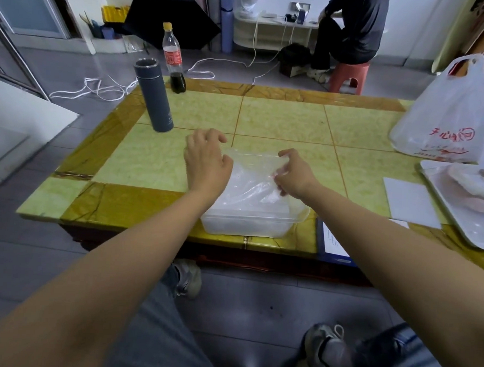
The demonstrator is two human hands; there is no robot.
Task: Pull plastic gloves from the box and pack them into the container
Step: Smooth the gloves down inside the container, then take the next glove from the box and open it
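Both hands, left hand (pixel 207 161) and right hand (pixel 292 174), spread plastic gloves (pixel 252 178) over container (pixel 247 225)

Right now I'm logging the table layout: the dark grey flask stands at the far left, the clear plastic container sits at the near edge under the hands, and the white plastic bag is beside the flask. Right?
One slip: the white plastic bag is at the far right, not beside the dark grey flask. The head view shows this; the clear plastic container does sit at the near edge.
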